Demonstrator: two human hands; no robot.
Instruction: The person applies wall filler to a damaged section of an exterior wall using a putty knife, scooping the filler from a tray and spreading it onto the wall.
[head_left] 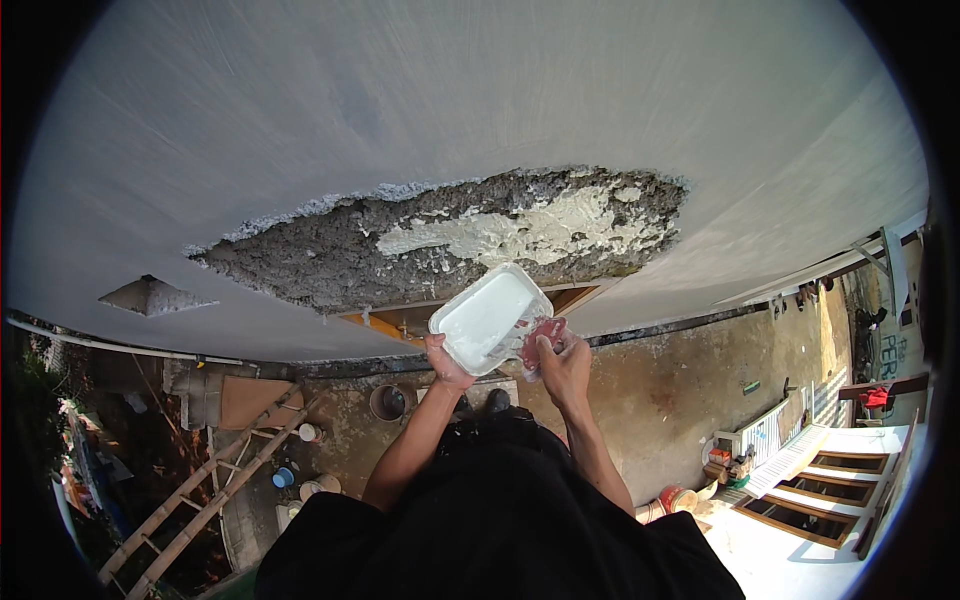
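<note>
My left hand point(450, 366) grips the lower left edge of a white plastic tub point(503, 268), tilted up in front of me. White paste is smeared over the tub's inside. My right hand point(568, 368) pinches a red flat spreader point(541, 341), its edge at the tub's right side, with white residue on the fingers. Just beyond the tub, a rough grey patch of bare masonry point(300, 258) breaks the smooth grey wall point(400, 90). Whitish filler point(545, 225) covers part of that patch, mostly its middle and right.
A small triangular recess point(155, 298) is in the wall at left. Below stand a bamboo ladder point(215, 490), a dark bucket point(388, 402), and a blue container point(283, 477). Red buckets point(678, 499) and a white slatted frame point(765, 440) are at lower right on concrete ground point(660, 400).
</note>
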